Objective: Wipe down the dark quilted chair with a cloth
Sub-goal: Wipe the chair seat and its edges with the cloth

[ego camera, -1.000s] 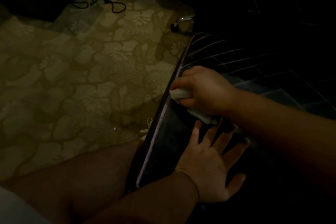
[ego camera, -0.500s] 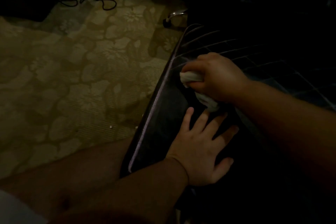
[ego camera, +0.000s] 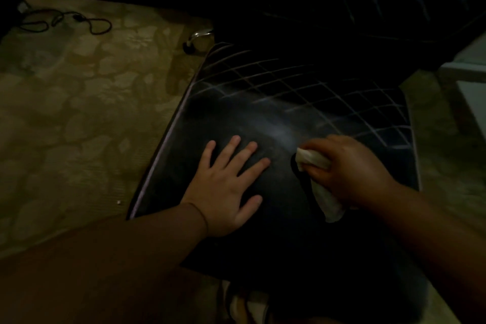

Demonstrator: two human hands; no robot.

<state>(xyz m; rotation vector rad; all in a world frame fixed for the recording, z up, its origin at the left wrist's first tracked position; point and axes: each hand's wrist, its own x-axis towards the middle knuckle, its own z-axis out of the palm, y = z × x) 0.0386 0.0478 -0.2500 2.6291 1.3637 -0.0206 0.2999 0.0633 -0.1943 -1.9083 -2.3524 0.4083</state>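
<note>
The chair point(ego camera: 302, 118) seat lies under both my hands. My right hand point(ego camera: 349, 168) clenches the cloth point(ego camera: 319, 179) on its near-right part — the unwiped quilted area lies farther ahead — while my left hand point(ego camera: 226, 187) rests flat, fingers spread, holding nothing.

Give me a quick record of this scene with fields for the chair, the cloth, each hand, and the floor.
chair: dark quilted chair seat, pale stitched grid across its back part
cloth: crumpled white cloth, pressed on the seat right of centre
right hand: right hand closed around the cloth
left hand: left hand flat on the seat, fingers spread, holding nothing
floor: beige floral-patterned carpet, black looped cable lying at far left
</note>
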